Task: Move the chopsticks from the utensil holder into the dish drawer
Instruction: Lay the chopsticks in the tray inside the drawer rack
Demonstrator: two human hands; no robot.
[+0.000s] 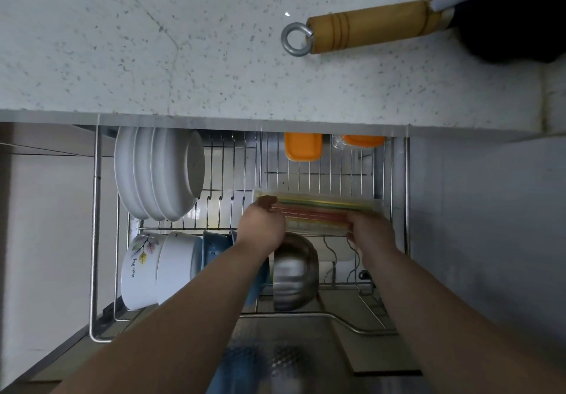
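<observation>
Several coloured chopsticks (315,213) lie side by side inside a clear flat case, held level over the right half of the open dish drawer (95,240), a wire rack pulled out under the counter. My left hand (260,225) grips the case's left end, fingers curled over its top. At the case's right end, my right hand (370,231) holds on from below. The utensil holder is out of sight.
White plates (159,173) stand on edge at the drawer's back left. Bowls (159,268) and a steel bowl (294,271) fill the front row. Orange-lidded containers (303,147) sit at the back. A wooden-handled pan (367,27) rests on the speckled counter (153,41).
</observation>
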